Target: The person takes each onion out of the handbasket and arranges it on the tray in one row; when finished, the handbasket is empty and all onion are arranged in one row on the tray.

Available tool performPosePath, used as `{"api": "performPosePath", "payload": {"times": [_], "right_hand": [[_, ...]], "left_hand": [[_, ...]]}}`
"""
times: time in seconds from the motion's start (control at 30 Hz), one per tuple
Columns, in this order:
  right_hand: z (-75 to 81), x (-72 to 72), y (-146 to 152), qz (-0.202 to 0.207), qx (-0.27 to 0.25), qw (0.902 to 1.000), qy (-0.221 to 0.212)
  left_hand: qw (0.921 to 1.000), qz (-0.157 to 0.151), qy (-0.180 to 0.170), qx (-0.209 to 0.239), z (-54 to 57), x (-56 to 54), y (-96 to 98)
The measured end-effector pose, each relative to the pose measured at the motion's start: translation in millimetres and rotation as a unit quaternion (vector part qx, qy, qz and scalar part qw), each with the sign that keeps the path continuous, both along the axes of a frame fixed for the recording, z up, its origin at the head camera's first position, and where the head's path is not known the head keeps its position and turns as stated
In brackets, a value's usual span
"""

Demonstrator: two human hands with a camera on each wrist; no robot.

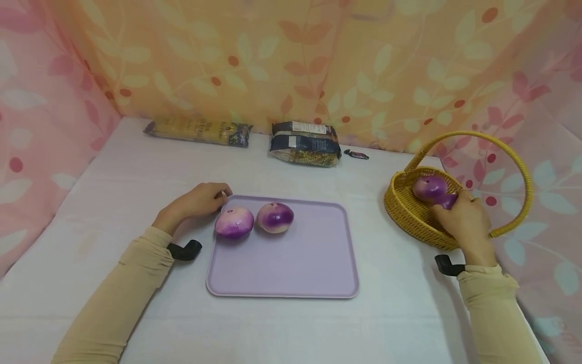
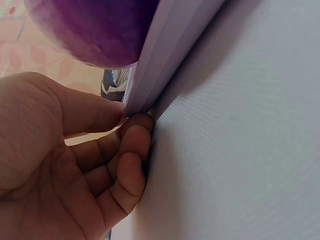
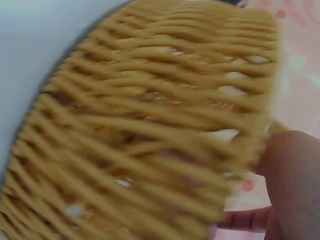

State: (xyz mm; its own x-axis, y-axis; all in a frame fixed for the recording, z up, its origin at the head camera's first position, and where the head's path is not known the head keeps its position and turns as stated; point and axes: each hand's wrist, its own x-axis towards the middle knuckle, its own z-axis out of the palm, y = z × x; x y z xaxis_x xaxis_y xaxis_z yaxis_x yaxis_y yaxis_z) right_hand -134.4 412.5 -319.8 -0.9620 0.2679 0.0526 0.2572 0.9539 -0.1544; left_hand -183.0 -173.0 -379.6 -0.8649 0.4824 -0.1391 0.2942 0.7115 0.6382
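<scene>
Left hand [image 1: 200,199]: fingers pinch the far-left corner of the smooth lilac tray [image 1: 291,268]; thumb contact shows only from the left wrist. Two glossy, rounded turnips [image 1: 234,223] [image 1: 275,218] sit on it. Woven basket [image 1: 414,230] holds a third turnip [image 1: 429,187]; right hand [image 1: 468,222], fingers grasping a fourth turnip [image 1: 448,201] inside, weave-masked from the right wrist

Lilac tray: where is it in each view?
Head: lilac tray below centre.
Left wrist: only its edge, slanting from top centre down-left to the left hand.
Right wrist: not in it.
Shared landmark: pink floral backdrop, in all three views.
</scene>
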Motion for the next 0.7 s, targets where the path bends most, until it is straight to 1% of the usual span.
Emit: {"api": "performPosePath", "payload": {"times": [0.1, 0.17, 0.23, 0.3, 0.4, 0.47, 0.53, 0.6, 0.7], "right_hand": [[11.3, 2.7, -10, -0.004, -0.001, 0.9989, 0.047], [20.7, 2.9, -19, 0.001, -0.023, 0.9977, 0.064], [30.0, 2.7, -32, 0.019, -0.054, 0.9957, 0.073], [38.6, 4.0, -49, 0.044, -0.083, 0.9935, 0.064], [45.4, 6.6, -80, 0.09, -0.11, 0.9888, 0.045], [46.1, 8.0, -100, 0.119, -0.115, 0.9858, 0.026], [42.6, 7.9, -118, 0.151, -0.118, 0.9814, 0.01], [35.9, 7.5, -135, 0.188, -0.111, 0.9757, -0.009], [21.2, 8.1, -158, 0.244, -0.099, 0.9643, -0.029]], "left_hand": [[1.0, 0.003, 0.005, -0.007, 0.7, -1.5, -0.3], [0.9999, 0.006, 0.01, -0.012, 1.3, -2.7, -1.0], [0.9998, 0.005, 0.014, -0.015, 1.8, -3.7, -1.4], [0.9997, 0.004, 0.016, -0.017, 2.3, -4.4, -1.6], [0.9998, 0.002, 0.013, -0.015, 1.5, -4.7, -1.4], [0.9999, 0.003, 0.006, -0.013, 1.2, -3.8, -0.8], [0.9999, 0.003, 0.0, -0.011, 0.8, -2.5, 0.1], [0.9999, 0.004, -0.004, -0.01, 0.8, -1.0, 1.4], [0.9999, 0.002, -0.003, -0.01, 0.4, 0.2, 3.2]]}}
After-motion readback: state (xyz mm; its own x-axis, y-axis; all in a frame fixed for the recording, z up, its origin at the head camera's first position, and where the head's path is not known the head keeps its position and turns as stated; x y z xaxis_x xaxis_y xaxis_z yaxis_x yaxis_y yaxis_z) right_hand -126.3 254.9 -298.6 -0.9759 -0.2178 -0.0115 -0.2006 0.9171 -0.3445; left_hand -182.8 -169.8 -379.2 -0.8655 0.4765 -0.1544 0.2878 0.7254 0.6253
